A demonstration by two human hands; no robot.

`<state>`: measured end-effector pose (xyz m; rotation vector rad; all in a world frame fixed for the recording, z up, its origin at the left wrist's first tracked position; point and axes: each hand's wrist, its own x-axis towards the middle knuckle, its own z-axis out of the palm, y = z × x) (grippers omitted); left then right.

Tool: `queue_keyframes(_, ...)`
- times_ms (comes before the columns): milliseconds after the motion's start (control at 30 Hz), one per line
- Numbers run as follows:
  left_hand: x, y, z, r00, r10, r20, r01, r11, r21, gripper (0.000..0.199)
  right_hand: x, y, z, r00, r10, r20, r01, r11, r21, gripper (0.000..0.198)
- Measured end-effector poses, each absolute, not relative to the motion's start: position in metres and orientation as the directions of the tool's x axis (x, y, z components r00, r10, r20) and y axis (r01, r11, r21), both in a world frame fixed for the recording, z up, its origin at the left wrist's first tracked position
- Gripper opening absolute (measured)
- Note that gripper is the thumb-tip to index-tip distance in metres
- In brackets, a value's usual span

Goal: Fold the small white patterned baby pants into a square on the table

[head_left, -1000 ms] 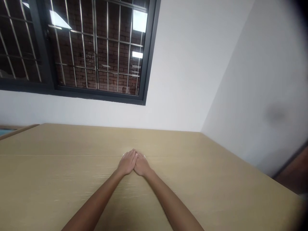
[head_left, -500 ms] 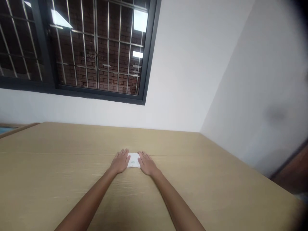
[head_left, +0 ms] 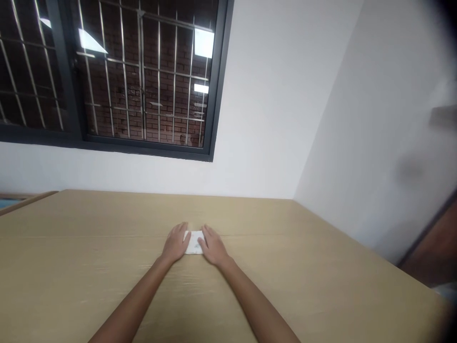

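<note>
A small white square with a faint print [head_left: 193,243], which looks like a folded cloth, lies on the pale wood-look surface [head_left: 307,271]. At its left edge rests my left hand [head_left: 177,242], fingers extended forward and thumb over the white piece. My right hand [head_left: 213,244] mirrors it on the other side, its thumb also on the piece and its fingers stretched forward. Both palms are low against the surface. The side edges of the square are partly hidden under the hands.
The surface has a thin seam across it and meets a white wall [head_left: 257,143] at the back. A dark-framed window [head_left: 210,114] with metal bars is above. At far left, a wooden edge [head_left: 32,200] borders something blue.
Both hands have tilted slightly inward, and the right thumb reaches further over the white square. The camera view has shifted a little upward.
</note>
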<state>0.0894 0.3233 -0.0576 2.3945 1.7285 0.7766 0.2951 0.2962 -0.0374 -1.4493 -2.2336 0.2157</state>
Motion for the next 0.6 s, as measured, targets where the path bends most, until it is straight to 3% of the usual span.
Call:
queue_keyframes(133, 0.103, 0.299, -0.049, 0.384, 0.861, 0.333, 0.8, -0.49, 0.346, 0.047, 0.293, 0.283, -0.037, -0.392, 0.858, 0.332, 0.797, 0.497, -0.344, 0.061)
queue_keyframes(400, 0.096, 0.221, -0.034, 0.487, 0.849, 0.208, 0.759, -0.528, 0.38, 0.053, 0.287, 0.196, -0.026, -0.349, 0.899, 0.266, 0.856, 0.421, -0.301, 0.057)
queue_keyframes(500, 0.082, 0.168, -0.028, 0.551, 0.827, 0.112, 0.727, -0.542, 0.42, 0.071, 0.282, 0.144, -0.016, -0.396, 0.891, 0.223, 0.828, 0.451, -0.333, 0.054)
queue_keyframes(600, 0.07, 0.109, -0.042, 0.552, 0.826, 0.115, 0.704, -0.535, 0.467, 0.091, 0.282, 0.091, -0.013, -0.432, 0.878, 0.205, 0.752, 0.476, -0.456, 0.052)
